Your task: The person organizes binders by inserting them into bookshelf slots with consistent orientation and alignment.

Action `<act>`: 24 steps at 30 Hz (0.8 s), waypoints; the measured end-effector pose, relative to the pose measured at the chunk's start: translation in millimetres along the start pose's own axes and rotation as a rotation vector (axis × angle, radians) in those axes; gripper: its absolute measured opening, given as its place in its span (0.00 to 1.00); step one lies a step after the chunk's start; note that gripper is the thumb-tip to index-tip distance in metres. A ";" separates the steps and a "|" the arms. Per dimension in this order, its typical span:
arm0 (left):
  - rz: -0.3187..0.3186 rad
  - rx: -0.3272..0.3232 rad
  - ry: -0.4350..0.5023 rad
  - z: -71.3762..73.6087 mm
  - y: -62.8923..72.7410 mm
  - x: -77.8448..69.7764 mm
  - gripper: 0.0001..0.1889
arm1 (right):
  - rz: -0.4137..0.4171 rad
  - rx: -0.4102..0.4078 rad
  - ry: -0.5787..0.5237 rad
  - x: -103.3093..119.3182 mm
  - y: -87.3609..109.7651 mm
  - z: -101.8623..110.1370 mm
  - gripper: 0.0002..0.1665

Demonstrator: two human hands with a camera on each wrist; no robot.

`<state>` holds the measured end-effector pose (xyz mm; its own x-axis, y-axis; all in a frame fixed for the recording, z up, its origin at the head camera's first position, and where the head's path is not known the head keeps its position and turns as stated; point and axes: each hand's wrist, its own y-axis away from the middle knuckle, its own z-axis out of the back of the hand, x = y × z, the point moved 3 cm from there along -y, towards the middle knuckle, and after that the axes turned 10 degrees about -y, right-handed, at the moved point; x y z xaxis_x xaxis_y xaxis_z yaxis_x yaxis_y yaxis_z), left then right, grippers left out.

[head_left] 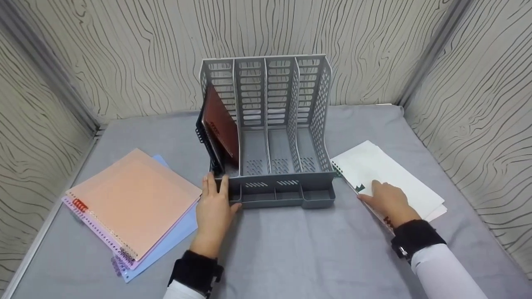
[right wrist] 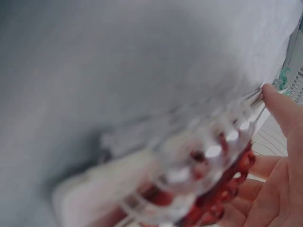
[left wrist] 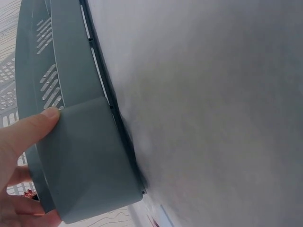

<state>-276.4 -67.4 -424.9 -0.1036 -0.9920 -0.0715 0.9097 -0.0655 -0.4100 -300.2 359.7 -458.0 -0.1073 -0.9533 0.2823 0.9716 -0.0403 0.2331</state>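
One stack of pale notebooks (head_left: 374, 164), flat at right of the frame. Slants lengthwise from upper left to lower right, with ring-bound edge toward lower left. Lies directly under the right hand (head_left: 386, 203), by far the nearer: pinched lightly, to judge by thumb at bound edge and fingers bent over top cover; exact pressure impossible to tell. Lies well apart from the left hand (head_left: 215, 211), at lower centre-left, with fingers hooked over the front wall of a grey organizer (head_left: 316, 182) and thumb against its outer face, so gripping its left front corner. Sits just right of that organizer, with upper-left corner close against its side; contact unclear.

White, matt, smooth on top, with a small dark green mark (head_left: 360, 189); pinkish below. Bound with green rings (head_left: 337, 168) at upper end, glossy clear and red rings (right wrist: 222, 196) toward lower end.

Farther out, at centre: rigid plastic with four tall slotted bays, and in the leftmost, a leaning reddish-brown notebook (head_left: 220, 120) beside a black notebook (head_left: 210, 145). At left, a fanned pile of peach (head_left: 137, 199), lilac and blue square-cornered notebooks. Beneath everything, softly creased grey cloth (head_left: 291, 257); behind, wavy wood-grain panels (head_left: 266, 25).
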 end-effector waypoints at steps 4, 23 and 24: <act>0.001 0.004 -0.005 -0.3 -0.1 0.5 0.44 | 0.035 0.004 0.037 0.0 -0.2 -1.0 0.45; 0.004 -0.030 0.026 -0.3 0.9 0.9 0.44 | 0.080 0.046 0.085 9.8 1.2 -0.7 0.40; 0.004 -0.029 0.026 -0.4 0.9 0.9 0.44 | 0.078 0.051 0.080 10.0 1.0 -0.9 0.40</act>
<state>-275.8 -68.2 -425.7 -0.1112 -0.9891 -0.0968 0.8983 -0.0584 -0.4354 -300.1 349.9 -455.8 -0.0127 -0.9740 0.2264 0.9641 0.0481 0.2611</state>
